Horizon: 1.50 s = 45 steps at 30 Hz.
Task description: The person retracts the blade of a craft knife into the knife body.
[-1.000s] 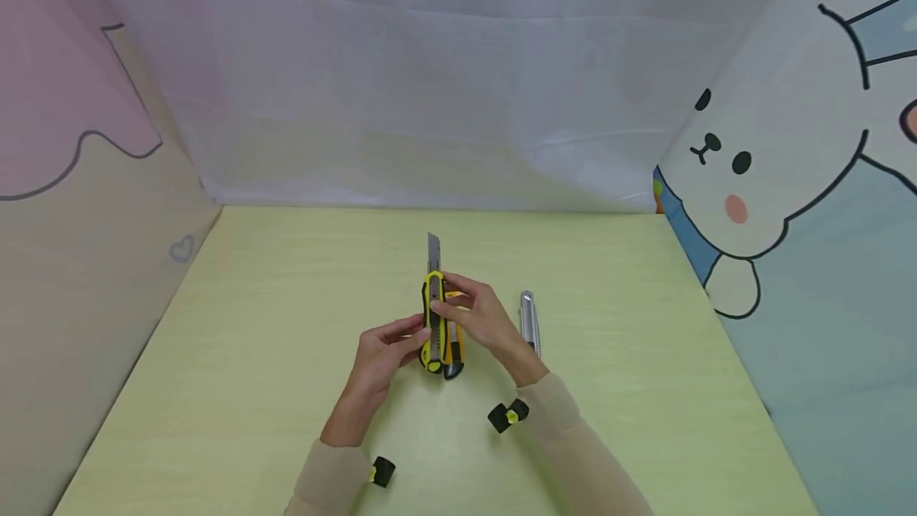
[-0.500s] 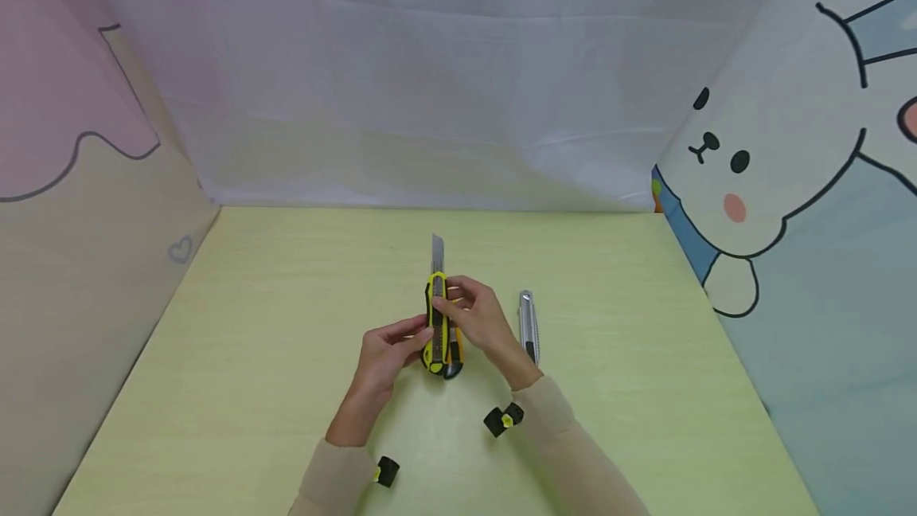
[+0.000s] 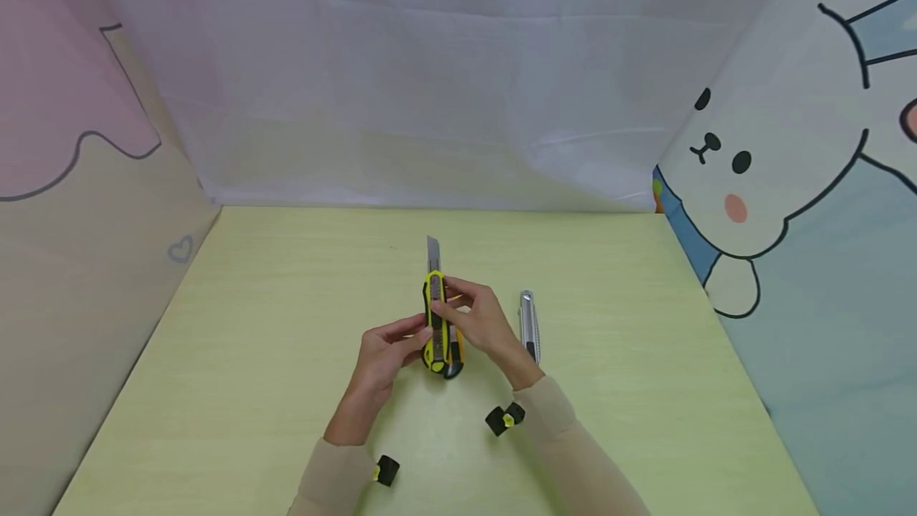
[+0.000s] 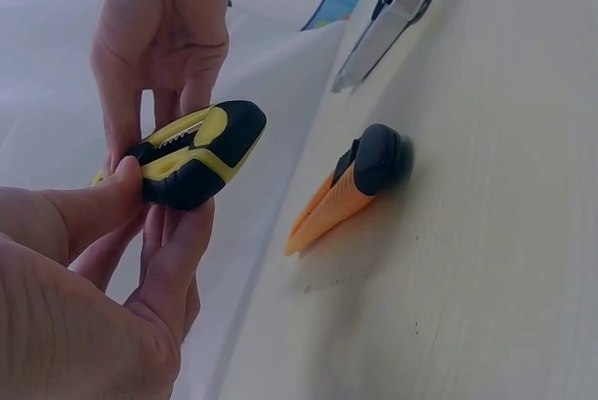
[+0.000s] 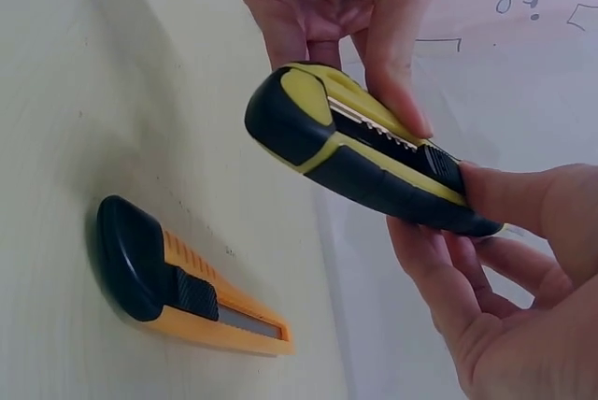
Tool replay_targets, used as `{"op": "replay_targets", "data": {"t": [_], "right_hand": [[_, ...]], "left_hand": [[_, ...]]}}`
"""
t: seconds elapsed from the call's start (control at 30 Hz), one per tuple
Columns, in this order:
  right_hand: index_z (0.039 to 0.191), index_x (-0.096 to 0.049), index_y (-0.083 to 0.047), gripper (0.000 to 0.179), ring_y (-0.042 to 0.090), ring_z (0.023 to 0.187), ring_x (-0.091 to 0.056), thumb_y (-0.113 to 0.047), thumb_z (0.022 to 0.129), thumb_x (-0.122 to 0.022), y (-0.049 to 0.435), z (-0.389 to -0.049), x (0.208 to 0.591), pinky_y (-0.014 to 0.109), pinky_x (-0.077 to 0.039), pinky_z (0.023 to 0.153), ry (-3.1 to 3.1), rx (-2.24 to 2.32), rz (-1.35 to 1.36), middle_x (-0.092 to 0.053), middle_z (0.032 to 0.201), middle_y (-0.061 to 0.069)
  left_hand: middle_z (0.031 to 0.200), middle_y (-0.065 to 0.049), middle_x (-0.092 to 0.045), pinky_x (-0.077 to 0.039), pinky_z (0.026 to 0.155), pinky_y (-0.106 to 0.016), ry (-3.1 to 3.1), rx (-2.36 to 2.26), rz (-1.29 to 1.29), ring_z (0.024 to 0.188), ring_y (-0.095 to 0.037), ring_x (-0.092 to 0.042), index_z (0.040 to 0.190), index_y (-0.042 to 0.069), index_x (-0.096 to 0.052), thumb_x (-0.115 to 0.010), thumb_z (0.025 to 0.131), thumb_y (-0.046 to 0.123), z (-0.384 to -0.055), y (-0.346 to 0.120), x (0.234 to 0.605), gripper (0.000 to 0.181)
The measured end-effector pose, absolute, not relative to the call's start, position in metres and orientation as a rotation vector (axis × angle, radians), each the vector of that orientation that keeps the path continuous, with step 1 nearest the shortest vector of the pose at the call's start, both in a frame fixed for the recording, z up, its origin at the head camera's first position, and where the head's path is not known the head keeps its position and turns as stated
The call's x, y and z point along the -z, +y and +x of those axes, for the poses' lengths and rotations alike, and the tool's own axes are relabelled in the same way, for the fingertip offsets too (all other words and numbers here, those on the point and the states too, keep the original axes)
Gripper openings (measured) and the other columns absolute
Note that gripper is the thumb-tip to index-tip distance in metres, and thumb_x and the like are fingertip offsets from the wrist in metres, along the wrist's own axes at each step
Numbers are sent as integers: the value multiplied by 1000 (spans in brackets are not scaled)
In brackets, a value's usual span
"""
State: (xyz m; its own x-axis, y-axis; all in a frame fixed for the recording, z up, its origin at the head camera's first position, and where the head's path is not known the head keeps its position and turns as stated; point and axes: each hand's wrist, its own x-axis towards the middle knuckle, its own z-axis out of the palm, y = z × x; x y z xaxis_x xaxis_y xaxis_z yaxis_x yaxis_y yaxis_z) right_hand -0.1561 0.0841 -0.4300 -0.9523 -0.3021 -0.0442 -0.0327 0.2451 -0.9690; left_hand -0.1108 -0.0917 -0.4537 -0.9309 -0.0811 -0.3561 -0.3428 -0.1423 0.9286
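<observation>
A yellow-and-black utility knife [image 3: 435, 323] is held up over the table between both hands, its blade [image 3: 433, 252] out and pointing away. My left hand [image 3: 381, 358] pinches the rear part of its body between thumb and fingers. From the other side my right hand [image 3: 485, 318] grips the body further forward, and in the right wrist view its thumb [image 5: 505, 196] lies at the black slider [image 5: 439, 166]. Below the held knife, an orange utility knife [image 5: 243, 311] with a black end lies on the table. A silver utility knife [image 3: 528, 321] lies to the right, beyond the right wrist.
The pale yellow table [image 3: 301, 277] runs back to a whitish cloth wall [image 3: 430, 102]. A printed cloth [image 3: 802, 221] with a rabbit stands at the right, a pink-and-cream one [image 3: 86, 277] at the left. Small black wrist-worn devices [image 3: 387, 471] sit by the sleeves.
The held knife shifts a little to the right, then slightly back, staying at about the same height. Both hands keep their hold, and the other two knives stay put.
</observation>
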Motion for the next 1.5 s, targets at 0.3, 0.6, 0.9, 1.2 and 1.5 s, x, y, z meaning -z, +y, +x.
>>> {"op": "replay_targets", "data": {"t": [0.3,0.6,0.9,1.2,1.5], "right_hand": [[154,-55,-5,58,28,113,-66,-14,101,-75,84,-155,430,35,-58,87,2288,1747,-299,-68,132,14],[157,-50,-3,62,29,116,-65,-14,102,-74,86,-155,430,38,-58,90,2282,1731,-343,-65,135,13],[161,-44,-5,69,30,119,-63,-10,100,-75,85,-155,431,35,-59,86,2241,1721,-336,-62,141,12],[162,-43,-7,70,30,114,-65,-14,101,-75,84,-152,434,34,-60,82,2270,1724,-349,-63,138,13],[158,-50,-6,62,30,113,-67,-20,103,-74,83,-147,440,36,-62,86,2238,1779,-296,-65,135,20]], "left_hand": [[107,-9,-79,-63,76,-24,1933,-2190,-495,87,-12,-75,126,-6,-75,-77,96,0,-111,-93,452,31],[110,-11,-79,-62,75,-24,1925,-2204,-484,86,-10,-75,126,-7,-74,-78,95,-1,-112,-93,453,32],[113,-11,-78,-62,75,-24,1932,-2209,-478,87,-10,-75,126,-7,-74,-77,95,-1,-113,-95,453,31],[111,-10,-79,-62,75,-23,1949,-2202,-495,87,-10,-74,125,-7,-75,-79,95,0,-115,-95,452,31],[111,-9,-78,-62,75,-23,1961,-2188,-527,86,-10,-74,124,-5,-76,-79,95,2,-115,-94,452,31]]}}
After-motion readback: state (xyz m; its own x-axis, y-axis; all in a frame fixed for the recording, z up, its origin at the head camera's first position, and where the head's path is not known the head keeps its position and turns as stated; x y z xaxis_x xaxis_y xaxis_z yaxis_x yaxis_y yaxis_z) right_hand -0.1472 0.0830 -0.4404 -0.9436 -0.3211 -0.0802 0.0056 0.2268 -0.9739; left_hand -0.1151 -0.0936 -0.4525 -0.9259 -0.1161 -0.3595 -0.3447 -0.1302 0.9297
